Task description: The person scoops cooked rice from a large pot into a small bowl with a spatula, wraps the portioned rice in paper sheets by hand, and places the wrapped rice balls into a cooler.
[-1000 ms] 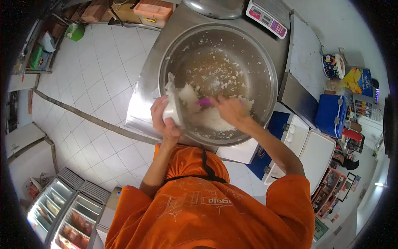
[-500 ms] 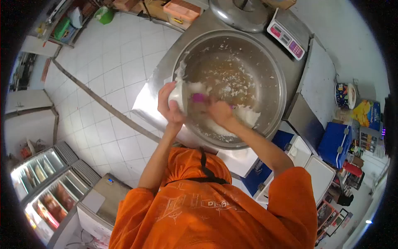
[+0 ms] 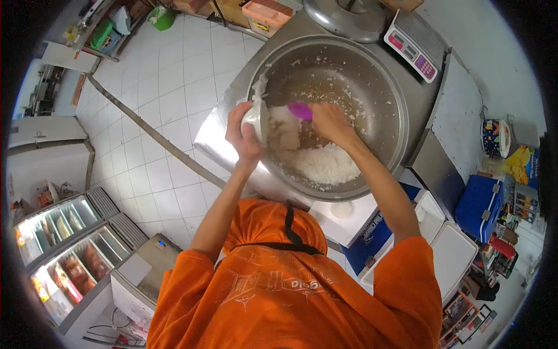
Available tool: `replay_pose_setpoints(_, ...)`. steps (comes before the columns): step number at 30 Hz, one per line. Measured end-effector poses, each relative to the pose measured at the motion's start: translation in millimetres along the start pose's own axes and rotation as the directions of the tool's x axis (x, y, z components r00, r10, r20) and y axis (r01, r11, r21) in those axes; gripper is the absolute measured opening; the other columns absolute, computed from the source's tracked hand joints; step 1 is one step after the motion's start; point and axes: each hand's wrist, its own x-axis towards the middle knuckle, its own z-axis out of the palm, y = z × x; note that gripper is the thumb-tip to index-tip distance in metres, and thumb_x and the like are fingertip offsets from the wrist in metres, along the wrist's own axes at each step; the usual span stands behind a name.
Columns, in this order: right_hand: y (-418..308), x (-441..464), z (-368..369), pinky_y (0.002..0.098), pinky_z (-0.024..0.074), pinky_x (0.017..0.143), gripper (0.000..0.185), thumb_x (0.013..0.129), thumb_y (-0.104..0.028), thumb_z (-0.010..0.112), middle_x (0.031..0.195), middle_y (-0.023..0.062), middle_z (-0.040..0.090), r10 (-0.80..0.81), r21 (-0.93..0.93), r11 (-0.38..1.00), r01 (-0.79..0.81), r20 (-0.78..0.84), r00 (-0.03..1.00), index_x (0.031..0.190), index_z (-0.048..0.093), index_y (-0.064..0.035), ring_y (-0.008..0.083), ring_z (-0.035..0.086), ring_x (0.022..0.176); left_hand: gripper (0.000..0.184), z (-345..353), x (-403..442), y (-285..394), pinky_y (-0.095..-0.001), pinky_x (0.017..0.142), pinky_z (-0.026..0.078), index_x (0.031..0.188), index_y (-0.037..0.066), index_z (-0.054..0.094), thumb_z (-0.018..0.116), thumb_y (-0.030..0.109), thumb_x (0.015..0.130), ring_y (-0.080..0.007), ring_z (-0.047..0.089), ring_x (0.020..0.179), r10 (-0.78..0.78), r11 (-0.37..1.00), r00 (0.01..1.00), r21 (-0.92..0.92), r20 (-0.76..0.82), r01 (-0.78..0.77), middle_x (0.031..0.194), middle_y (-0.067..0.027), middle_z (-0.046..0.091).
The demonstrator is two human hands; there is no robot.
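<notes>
A large round metal pot holds a mound of white cooked rice on its near side, with loose grains scattered over the bottom. My left hand is wrapped round a white plastic bag at the pot's left rim; its loose upper edge stands up along the rim. My right hand grips a purple rice paddle or spoon, its blade pointing left towards the bag's mouth. Whitish rice, partly blurred, lies between the bag and the mound. The paddle's handle is hidden in my fingers.
Behind the pot lie a metal lid and a digital scale on the steel counter. Blue coolers stand at the right. Lower left are glass-topped display freezers. White floor tiles stretch off to the left.
My right hand has moved up and right with the purple paddle, uncovering more of the rice mound. My left hand still holds the bag at the rim. The whole view has shifted slightly.
</notes>
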Motion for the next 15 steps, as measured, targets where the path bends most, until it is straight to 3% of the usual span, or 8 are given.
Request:
replay_pose_setpoints(2, -26, -5, -18, 0.0496, 0.0570, 0.072, 0.030, 0.088, -0.010, 0.054, 0.097, 0.0262, 0.069, 0.167, 0.179, 0.970, -0.161, -0.017, 0.986, 0.116, 0.062, -0.0042, 0.0390, 0.071, 0.086, 0.055, 1, 1, -1, -0.0395, 0.091, 0.048, 0.113, -0.008, 0.062, 0.036, 0.039, 0.100, -0.0310, 0.062, 0.101, -0.012, 1.000, 1.000, -0.006, -0.027, 0.012, 0.108, -0.0209, 0.065)
replay_pose_setpoints(5, -46, 15, 140, 0.0494, 0.0572, 0.073, 0.033, 0.086, -0.009, 0.056, 0.094, 0.0260, 0.069, 0.065, 0.107, 0.993, -0.046, -0.182, 0.981, 0.118, 0.062, -0.0039, 0.0403, 0.070, 0.087, 0.055, -2, 1, 2, -0.0396, 0.090, 0.048, 0.113, -0.008, 0.062, 0.036, 0.039, 0.100, -0.0309, 0.062, 0.101, -0.013, 1.000, 1.000, 0.008, -0.001, 0.013, 0.108, -0.0204, 0.065)
replay_pose_setpoints(8, -23, -1, 33, 0.0491, 0.0573, 0.073, 0.029, 0.089, -0.010, 0.054, 0.098, 0.0258, 0.069, -0.119, 0.083, 0.991, 0.108, 0.141, 0.983, 0.116, 0.063, -0.0029, 0.0405, 0.070, 0.087, 0.054, 2, 1, 2, -0.0396, 0.090, 0.048, 0.113, -0.007, 0.062, 0.036, 0.038, 0.100, -0.0306, 0.062, 0.101, -0.009, 1.000, 1.000, 0.011, 0.004, 0.009, 0.108, -0.0201, 0.065)
replay_pose_setpoints(11, -20, -13, -6, 0.0493, 0.0573, 0.073, 0.027, 0.089, -0.010, 0.054, 0.097, 0.0246, 0.070, 0.040, 0.109, 0.994, -0.017, -0.217, 0.975, 0.112, 0.065, -0.0016, 0.0402, 0.071, 0.084, 0.049, 2, 8, 4, -0.0401, 0.092, 0.048, 0.113, -0.007, 0.062, 0.040, 0.035, 0.100, -0.0325, 0.063, 0.101, -0.017, 0.999, 1.000, -0.043, -0.016, 0.016, 0.109, -0.0208, 0.066)
replay_pose_setpoints(14, -32, -1, 73, 0.0502, 0.0568, 0.070, 0.026, 0.090, -0.010, 0.054, 0.092, 0.0230, 0.071, 0.048, -0.023, 0.998, -0.051, -0.104, 0.993, 0.111, 0.066, -0.0006, 0.0389, 0.071, 0.081, 0.047, 3, 9, 1, -0.0404, 0.093, 0.048, 0.113, -0.006, 0.062, 0.042, 0.034, 0.101, -0.0334, 0.064, 0.102, -0.019, 0.998, 1.000, -0.061, -0.022, 0.017, 0.109, -0.0211, 0.066)
replay_pose_setpoints(15, -33, 5, 98, 0.0496, 0.0570, 0.070, 0.026, 0.089, -0.011, 0.055, 0.090, 0.0226, 0.071, -0.021, -0.048, 0.999, 0.012, -0.194, 0.981, 0.111, 0.067, -0.0009, 0.0386, 0.072, 0.080, 0.047, 3, 9, 0, -0.0404, 0.093, 0.048, 0.113, -0.006, 0.062, 0.042, 0.035, 0.101, -0.0334, 0.064, 0.102, -0.016, 0.998, 1.000, -0.058, -0.011, 0.016, 0.110, -0.0211, 0.066)
